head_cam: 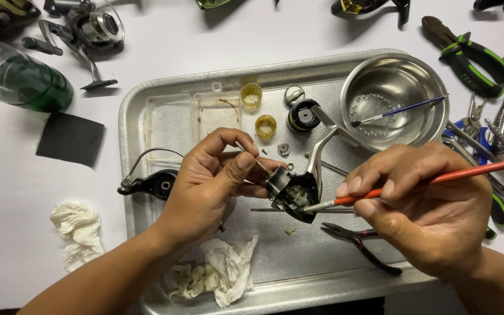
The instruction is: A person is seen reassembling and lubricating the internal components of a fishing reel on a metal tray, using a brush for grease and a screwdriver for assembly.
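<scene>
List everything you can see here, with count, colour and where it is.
Tray: 1, silver, centre.
Reel body: 1, black and silver, in left hand.
Brush: 1, orange handle, in right hand, tip on reel body.
Bowl: 1, steel, tray's top right, blue brush inside.
Cups: 2, yellow, on tray.
Pliers: 1, dark, on tray.
Tissues: 2 wads, white, lower left.
Tools: several, green and black, right.
Spare reel: 1, grey, top left.
Left hand: holds reel body.
Right hand: holds brush.

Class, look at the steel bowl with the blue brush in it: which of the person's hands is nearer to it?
Right. The right hand, holding an orange brush, sits just below the steel bowl. The left hand, gripping the reel body, is farther off, lower left.
</scene>
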